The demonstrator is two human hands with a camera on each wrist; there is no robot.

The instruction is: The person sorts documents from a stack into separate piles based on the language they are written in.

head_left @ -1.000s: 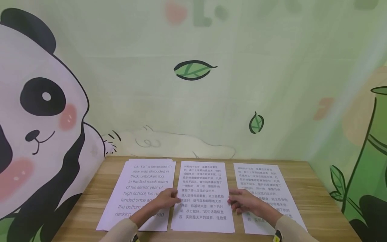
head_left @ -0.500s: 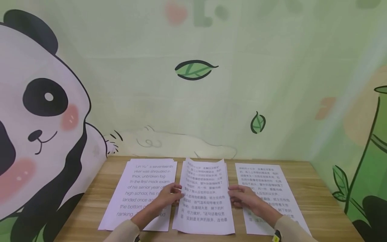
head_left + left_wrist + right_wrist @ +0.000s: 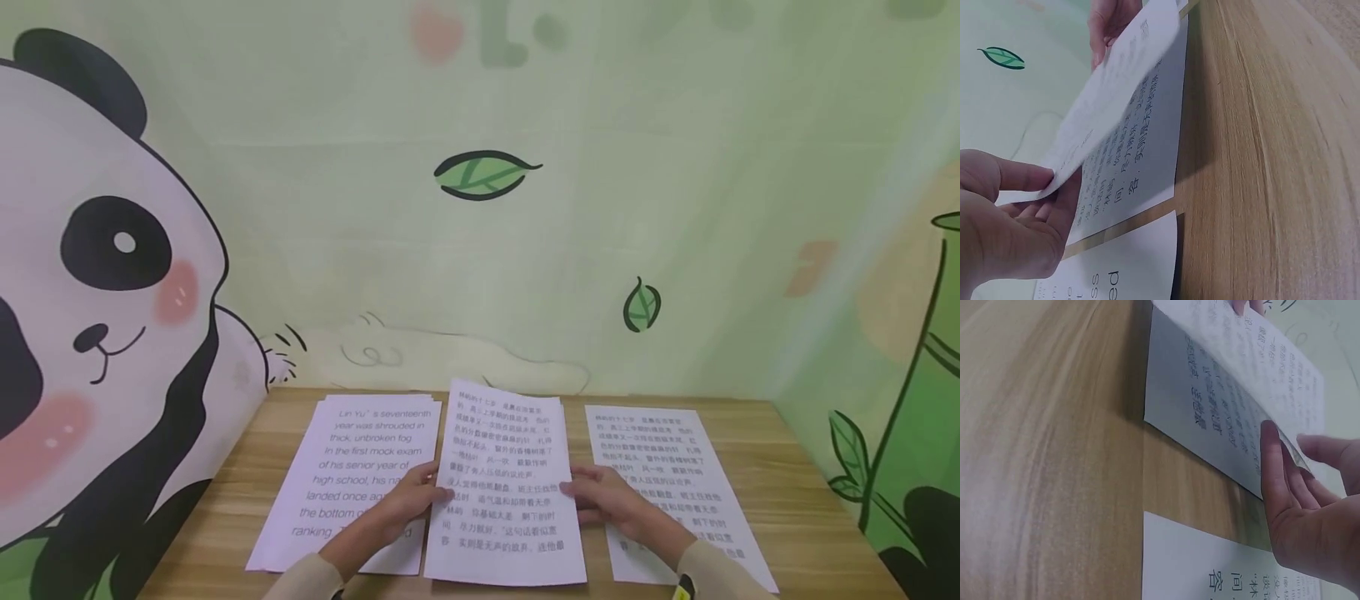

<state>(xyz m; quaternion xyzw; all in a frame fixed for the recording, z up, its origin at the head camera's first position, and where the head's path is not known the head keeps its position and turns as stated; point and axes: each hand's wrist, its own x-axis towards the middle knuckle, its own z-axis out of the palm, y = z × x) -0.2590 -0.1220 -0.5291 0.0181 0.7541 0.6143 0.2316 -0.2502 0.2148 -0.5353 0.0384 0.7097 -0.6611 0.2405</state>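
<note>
A printed sheet of paper, covered in Chinese text, is held up between both hands in the middle of the head view. My left hand pinches its left edge, thumb on top and fingers beneath. On the opposite edge, my right hand holds it the same way, as the right wrist view shows. Below the raised sheet, another printed sheet lies on the table, apart from it in the left wrist view. The raised sheet tilts and bends slightly.
English-printed sheets lie in a slightly uneven pile on the left. Another Chinese-printed sheet lies on the right, partly behind my right forearm. The wooden table ends at a wall cloth with a panda and leaves.
The middle sheet lay flat a second ago. Both hands have raised it off the paper beneath; it bowed half a second ago and is now flatter, its top edge higher and slanted.
</note>
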